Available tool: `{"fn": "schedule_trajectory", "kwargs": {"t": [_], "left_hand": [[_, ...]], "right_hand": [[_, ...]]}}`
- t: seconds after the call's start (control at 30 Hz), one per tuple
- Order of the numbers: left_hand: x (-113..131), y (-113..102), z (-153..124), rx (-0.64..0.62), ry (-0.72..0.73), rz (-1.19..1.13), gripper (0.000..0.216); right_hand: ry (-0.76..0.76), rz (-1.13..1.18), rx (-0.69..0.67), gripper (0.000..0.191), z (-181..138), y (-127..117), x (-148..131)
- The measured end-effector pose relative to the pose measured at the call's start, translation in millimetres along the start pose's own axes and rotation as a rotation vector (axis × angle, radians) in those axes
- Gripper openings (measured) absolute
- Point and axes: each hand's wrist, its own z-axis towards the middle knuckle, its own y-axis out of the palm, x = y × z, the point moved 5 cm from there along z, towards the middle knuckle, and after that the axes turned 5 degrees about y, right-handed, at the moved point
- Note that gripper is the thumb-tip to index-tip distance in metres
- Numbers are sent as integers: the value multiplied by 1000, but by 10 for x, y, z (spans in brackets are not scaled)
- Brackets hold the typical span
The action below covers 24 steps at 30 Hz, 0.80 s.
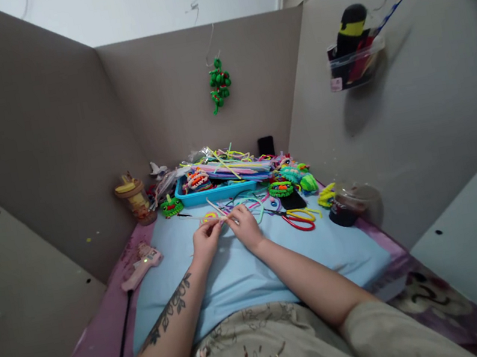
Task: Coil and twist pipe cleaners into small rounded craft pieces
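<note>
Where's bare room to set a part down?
Bare: blue cloth between the right forearm and the scissors; also between the pink glue gun and the left hand. Crowded: the back, around the blue tray.

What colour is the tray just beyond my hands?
The tray is bright blue; it shows in the head view.

We count two hands, the left hand (207, 237) and the right hand (245, 226); one blue tray (218, 194); one pink glue gun (142, 270); at least one pair of scissors (305, 229); one green hanging cluster (219, 81); one wall holder (352, 69); one tan-lidded cup (139, 206). The fuzzy stems (248, 167) are too many and tangled for us to number.
</note>
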Motion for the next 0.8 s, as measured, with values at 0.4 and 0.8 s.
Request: {"fn": "schedule_trajectory", "kwargs": {"t": [0.4,0.8], "left_hand": [[-63,-37,4,87,-6,93,28],[-73,-67,16,111,84,25,19]], "right_hand": [[-101,-97,-66,6,-38,49,-95],[-161,-17,-162,16,-60,100,-135]]}}
